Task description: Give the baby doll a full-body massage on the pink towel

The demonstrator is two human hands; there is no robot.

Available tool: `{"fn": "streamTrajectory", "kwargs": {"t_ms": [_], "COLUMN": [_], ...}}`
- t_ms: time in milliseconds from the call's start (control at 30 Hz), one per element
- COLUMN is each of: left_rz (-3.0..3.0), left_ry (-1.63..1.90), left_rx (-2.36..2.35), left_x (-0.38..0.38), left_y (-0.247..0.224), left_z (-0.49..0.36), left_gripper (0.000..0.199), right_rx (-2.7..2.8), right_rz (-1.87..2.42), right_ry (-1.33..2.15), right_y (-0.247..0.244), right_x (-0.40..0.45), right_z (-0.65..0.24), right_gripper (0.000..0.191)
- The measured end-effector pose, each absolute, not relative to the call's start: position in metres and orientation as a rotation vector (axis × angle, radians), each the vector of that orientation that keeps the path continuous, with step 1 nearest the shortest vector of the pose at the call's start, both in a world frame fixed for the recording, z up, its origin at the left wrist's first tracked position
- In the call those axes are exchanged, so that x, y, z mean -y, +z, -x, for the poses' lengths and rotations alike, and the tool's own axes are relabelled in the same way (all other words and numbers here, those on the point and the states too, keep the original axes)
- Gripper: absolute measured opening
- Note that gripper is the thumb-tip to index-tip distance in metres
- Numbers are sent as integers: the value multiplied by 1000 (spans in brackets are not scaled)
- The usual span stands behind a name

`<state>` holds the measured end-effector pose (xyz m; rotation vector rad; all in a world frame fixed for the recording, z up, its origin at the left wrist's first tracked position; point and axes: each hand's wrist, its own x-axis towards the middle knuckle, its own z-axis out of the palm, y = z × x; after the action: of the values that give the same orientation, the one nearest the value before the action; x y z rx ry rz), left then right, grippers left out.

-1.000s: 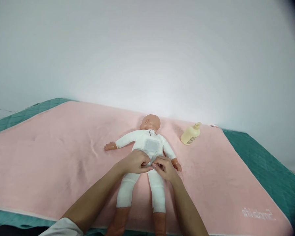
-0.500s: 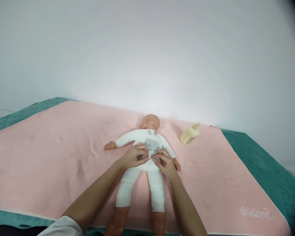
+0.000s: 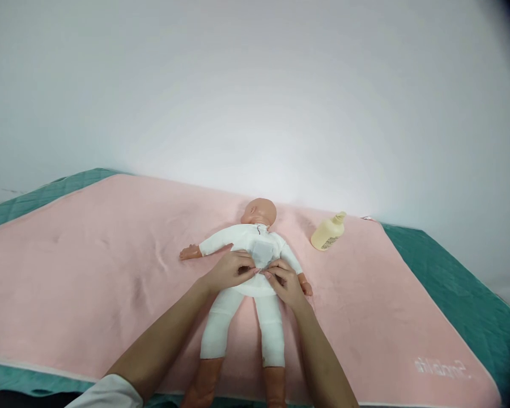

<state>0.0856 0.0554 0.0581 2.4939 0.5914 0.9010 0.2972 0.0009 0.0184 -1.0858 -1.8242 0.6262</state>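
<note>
A baby doll [image 3: 255,288] in a white cloth suit lies face down, its bald head away from me and its arms spread. A pale grey rectangular panel [image 3: 262,253] shows in the middle of its back. Just below that panel, my left hand [image 3: 233,271] is closed in a pinch at the doll's lower back. My right hand [image 3: 285,280] pinches there too, its fingertips nearly meeting the left ones. Between the fingertips is something small and whitish, perhaps cloth, too small to make out.
A pale yellow pump bottle [image 3: 328,233] stands to the right of the doll's head, leaning in view. Under everything is a pink blanket [image 3: 89,272] over a green quilted cover [image 3: 446,277]. A plain white wall [image 3: 255,96] rises behind.
Both hands stay at the doll's lower back, with only a slight shift of the fingers. A little more of the grey panel's lower part shows. The doll and bottle have not moved.
</note>
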Motion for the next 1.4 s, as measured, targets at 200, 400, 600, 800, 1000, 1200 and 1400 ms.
{"fn": "streamTrajectory", "kwargs": {"t_ms": [200, 400, 600, 800, 1000, 1200, 1400], "left_rz": [-2462, -2479, -2509, -2515, -2528, -2511, -2502], "left_ry": [1055, 1227, 1122, 1028, 979, 1058, 1141], "left_rx": [-518, -543, -621, -698, -743, -667, -609], "left_x": [-55, -58, -58, -57, -57, -57, -58], "left_y": [56, 54, 53, 54, 54, 54, 54], "left_z": [-85, -84, -85, -85, -85, -85, -85], "left_gripper": [24, 17, 17, 18, 21, 20, 19], "right_rx": [1767, 1706, 1733, 1718, 1718, 1697, 1672], "right_rz": [1094, 1104, 1103, 1124, 1149, 1125, 1098], "right_ry": [485, 426, 485, 531, 554, 534, 518], "right_y": [17, 15, 13, 12, 14, 13, 12], "right_x": [1, -1, -2, -4, -3, -3, -3], "right_z": [-297, -298, -297, -296, -295, -296, -297], "right_gripper": [20, 26, 25, 25, 25, 25, 28]}}
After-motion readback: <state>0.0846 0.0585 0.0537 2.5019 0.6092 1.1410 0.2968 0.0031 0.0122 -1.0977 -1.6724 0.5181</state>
